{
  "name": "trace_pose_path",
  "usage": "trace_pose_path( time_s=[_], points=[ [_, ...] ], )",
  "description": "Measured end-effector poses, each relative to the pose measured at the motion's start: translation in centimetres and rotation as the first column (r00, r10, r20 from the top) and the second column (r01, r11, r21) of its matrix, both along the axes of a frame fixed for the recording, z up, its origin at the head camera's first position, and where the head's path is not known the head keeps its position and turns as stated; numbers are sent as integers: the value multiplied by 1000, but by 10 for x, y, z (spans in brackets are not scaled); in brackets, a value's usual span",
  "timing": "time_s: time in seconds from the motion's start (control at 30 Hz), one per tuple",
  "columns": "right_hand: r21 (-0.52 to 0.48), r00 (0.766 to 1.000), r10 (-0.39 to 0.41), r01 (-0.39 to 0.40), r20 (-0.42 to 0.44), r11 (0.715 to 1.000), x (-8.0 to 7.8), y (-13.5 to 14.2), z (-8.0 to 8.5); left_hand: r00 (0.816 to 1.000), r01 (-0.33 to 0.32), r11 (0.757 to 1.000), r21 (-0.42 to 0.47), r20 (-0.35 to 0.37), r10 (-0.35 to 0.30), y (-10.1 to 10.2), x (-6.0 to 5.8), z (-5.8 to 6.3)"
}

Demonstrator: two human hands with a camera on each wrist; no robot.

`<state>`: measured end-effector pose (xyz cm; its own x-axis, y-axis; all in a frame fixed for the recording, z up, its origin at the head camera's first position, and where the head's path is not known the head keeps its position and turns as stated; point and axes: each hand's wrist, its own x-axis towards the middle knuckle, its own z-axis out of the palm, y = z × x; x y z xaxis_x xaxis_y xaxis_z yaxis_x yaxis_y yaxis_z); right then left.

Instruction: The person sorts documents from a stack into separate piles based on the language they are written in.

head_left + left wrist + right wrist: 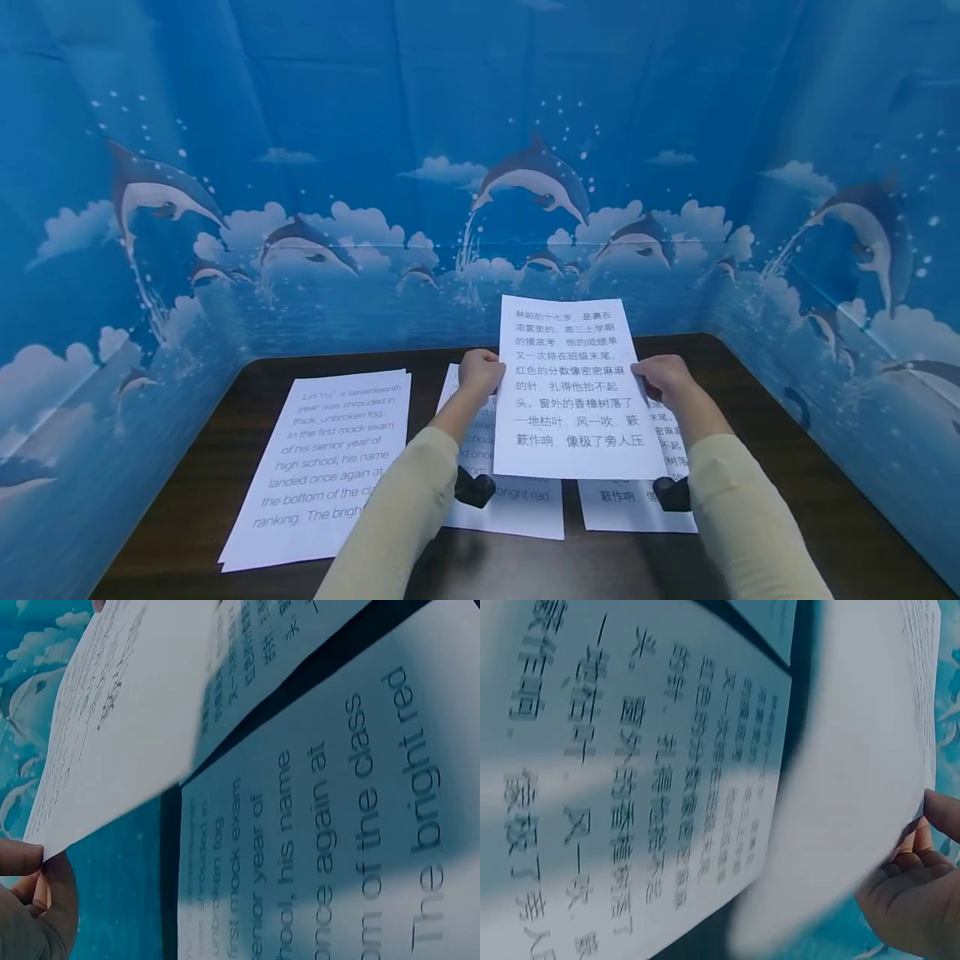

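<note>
A white sheet of paper (570, 392) printed with Chinese text is held up above the table, tilted toward me. My left hand (481, 372) pinches its left edge between thumb and fingers; the left wrist view shows the same hand (37, 900) at the paper's edge. On the opposite edge, my right hand (666, 382) pinches the sheet, also visible as a hand (919, 881) in the right wrist view. Beneath it lie an English-text sheet (517, 512) on the left and another Chinese-text sheet (637, 512) on the right, both partly covered.
A pile of English-text sheets (318, 458), slightly fanned, lies on the left of the dark wooden table (187, 500). Behind and on both sides hangs a blue curtain (360, 125) printed with dolphins and clouds. Black wrist devices (474, 487) sit under the sleeves.
</note>
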<state>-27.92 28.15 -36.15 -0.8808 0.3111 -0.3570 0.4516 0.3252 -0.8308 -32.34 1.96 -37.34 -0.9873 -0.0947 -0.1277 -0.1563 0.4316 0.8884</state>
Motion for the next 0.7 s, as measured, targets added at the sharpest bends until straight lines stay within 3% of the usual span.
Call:
trace_pose_path(
  time_s=[0.2, 0.4, 0.57, 0.6, 0.7],
  points=[
    [17, 1000, -13, 13, 18, 1000, 5, 21, -7, 998, 44, 998, 36, 31, -45, 19, 1, -9],
    [46, 999, -40, 38, 31, 998, 10, 41, -14, 998, 49, 998, 48, 41, -51, 39, 6, -14],
    [69, 996, -75, 72, 53, 995, 5, 64, -36, 998, 53, 998, 41, 44, -55, 52, 15, -23],
    [80, 996, -77, 73, 51, 994, 1, 72, -47, 997, 57, 997, 43, 48, -59, 54, 16, -25],
    [87, 996, -82, 79, 42, 993, 8, 75, -48, 996, 68, 996, 58, 57, -72, 60, 20, -32]
  ],
)
